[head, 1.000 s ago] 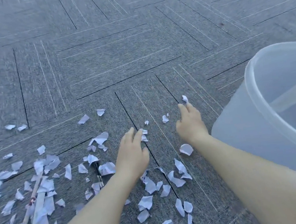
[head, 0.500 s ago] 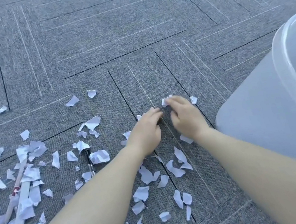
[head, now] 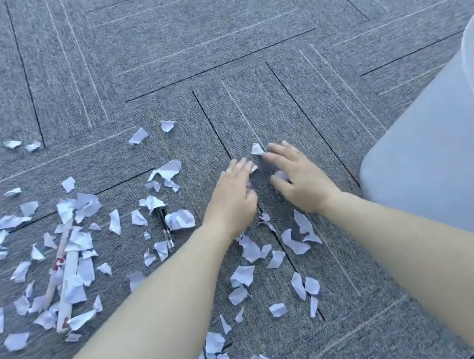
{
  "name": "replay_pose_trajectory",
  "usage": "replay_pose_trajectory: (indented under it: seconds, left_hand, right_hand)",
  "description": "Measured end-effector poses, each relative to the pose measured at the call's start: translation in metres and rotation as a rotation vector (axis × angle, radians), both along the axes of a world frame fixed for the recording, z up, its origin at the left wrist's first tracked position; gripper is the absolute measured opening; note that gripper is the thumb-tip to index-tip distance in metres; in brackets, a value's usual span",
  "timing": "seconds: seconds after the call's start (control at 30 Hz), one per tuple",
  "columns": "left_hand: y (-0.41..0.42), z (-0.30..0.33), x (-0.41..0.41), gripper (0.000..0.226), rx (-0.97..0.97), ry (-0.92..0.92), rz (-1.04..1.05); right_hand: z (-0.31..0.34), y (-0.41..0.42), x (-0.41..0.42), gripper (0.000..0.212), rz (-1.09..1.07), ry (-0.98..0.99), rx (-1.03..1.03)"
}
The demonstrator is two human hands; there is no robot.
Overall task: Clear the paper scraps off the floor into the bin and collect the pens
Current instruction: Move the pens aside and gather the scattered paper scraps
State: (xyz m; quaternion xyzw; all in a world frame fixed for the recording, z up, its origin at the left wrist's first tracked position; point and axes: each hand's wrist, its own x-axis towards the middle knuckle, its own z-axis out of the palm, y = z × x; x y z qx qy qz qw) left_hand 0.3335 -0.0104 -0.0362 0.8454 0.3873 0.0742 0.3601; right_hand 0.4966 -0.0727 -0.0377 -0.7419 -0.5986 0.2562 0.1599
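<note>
On the far left of the floor [head: 205, 29] lies the thickest heap of scraps [head: 77, 235]. Two pale pens [head: 67, 274] lie half buried in it, their long axes running from near-left to far-right. A little more to the right lies a black pen [head: 164, 228], almost pointing away from the person, with scraps over its far end.

Next comes the left hand [head: 232, 198]. It lies palm down on the carpet with the fingers loosely bent over small scraps; I cannot tell if it really pinches anything. Just beside it, the right hand [head: 297, 176] is also palm down, the fingers spread and slightly curled, and a scrap shows white under its thumb. One scrap stands at the tips of both hands, between them.

More scraps lie near the forearms, closer to the person. The bin [head: 444, 162] stands at the far right, nearest to the right hand, so I judge that this hand will carry the gathered pieces there. The black pen is nearer to the left hand.
</note>
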Motion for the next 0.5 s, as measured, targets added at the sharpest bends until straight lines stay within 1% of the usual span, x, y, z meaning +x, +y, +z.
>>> replay_pose_trajectory:
  seconds: [0.07,0.17,0.2,0.23,0.3,0.33,0.37,0.43,0.5]
  left_hand:
    - [-0.015,0.005,-0.015,0.046,-0.006,-0.097,-0.084]
    - [-0.029,0.008,-0.045,0.031,0.137,-0.15,-0.057]
    - [-0.027,0.005,-0.051,0.029,0.186,-0.143,-0.025]
    - [-0.026,0.002,-0.055,0.031,0.209,-0.108,0.014]
    - [-0.025,-0.002,-0.056,0.047,0.173,0.025,0.065]
    - [-0.026,-0.004,-0.054,0.054,0.143,0.083,0.058]
    - [-0.029,-0.005,-0.051,0.056,0.117,0.103,0.037]
    - [-0.044,-0.008,-0.05,0.056,0.076,0.06,-0.048]
    - [-0.064,-0.007,-0.056,0.055,0.048,-0.036,-0.161]
  right_hand:
    - [0.007,-0.021,-0.02,0.047,0.067,0.052,0.099]
    - [0.011,-0.034,-0.027,0.038,0.016,0.005,0.273]
    - [0.01,-0.03,-0.022,0.039,-0.034,-0.027,0.267]
    - [0.007,-0.024,-0.018,0.043,-0.084,-0.066,0.209]
    - [0.0,-0.013,-0.01,0.051,-0.117,-0.153,0.035]
    - [-0.004,-0.012,-0.009,0.053,-0.101,-0.168,-0.022]
    - [-0.007,-0.015,-0.01,0.052,-0.074,-0.152,-0.036]
    - [-0.006,-0.035,-0.02,0.051,0.003,-0.054,0.009]
    - [-0.004,-0.063,-0.035,0.052,0.094,0.034,0.052]
